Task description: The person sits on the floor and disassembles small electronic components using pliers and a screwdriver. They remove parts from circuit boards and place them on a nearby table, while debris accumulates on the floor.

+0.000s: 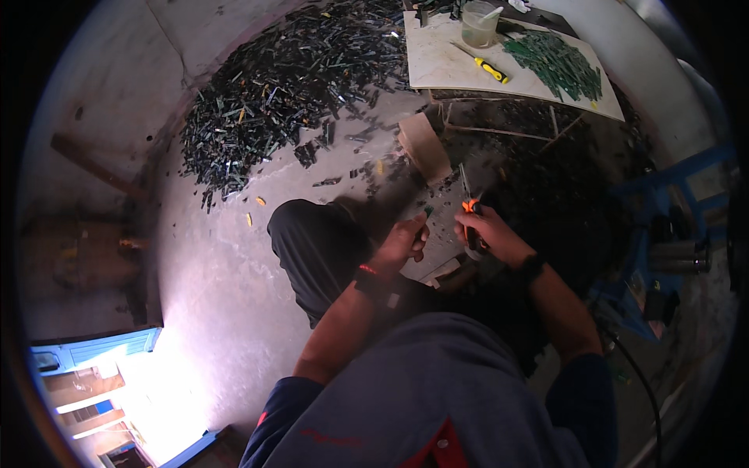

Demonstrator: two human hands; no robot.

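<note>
Basically, the left hand (404, 240) pinches 1 small green piece (428, 211) at its fingertips, while the right hand (493, 232) wraps around orange-handled pliers (471, 207) nearby. Green strips (554, 62) sit piled on the tabletop (437, 58) near a yellow-and-black tool (493, 72).

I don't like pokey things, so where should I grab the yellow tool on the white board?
Probably by its thick handle, from the near edge of the board: the handle faces that way, while the thin shaft points away, leftward. Green strips lie close on the right.
</note>
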